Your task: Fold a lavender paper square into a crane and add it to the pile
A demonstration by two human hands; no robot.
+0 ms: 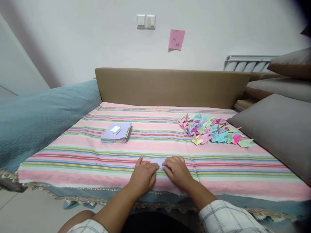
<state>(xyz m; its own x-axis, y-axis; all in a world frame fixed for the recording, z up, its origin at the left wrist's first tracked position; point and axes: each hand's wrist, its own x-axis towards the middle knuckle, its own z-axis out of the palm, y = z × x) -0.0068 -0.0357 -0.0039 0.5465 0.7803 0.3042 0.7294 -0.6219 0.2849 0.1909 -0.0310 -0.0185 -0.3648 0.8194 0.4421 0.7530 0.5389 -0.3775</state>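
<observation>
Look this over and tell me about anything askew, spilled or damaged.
Only minor things: the pink note on the wall hangs slightly tilted beside the straighter light switches, and the paper stack has uneven edges. I see nothing spilled or plainly damaged.

Beneath the fingers [174,160], a pink striped cloth [150,132] covers a blue seat [99,193]. Beyond them rise a tan backrest [170,88] and a white wall [97,38] with light switches [145,21]; leftward, a blue-covered armrest [48,113]; rightward, grey cushions [272,129]. Nearer and left, pale floor [31,210].
</observation>
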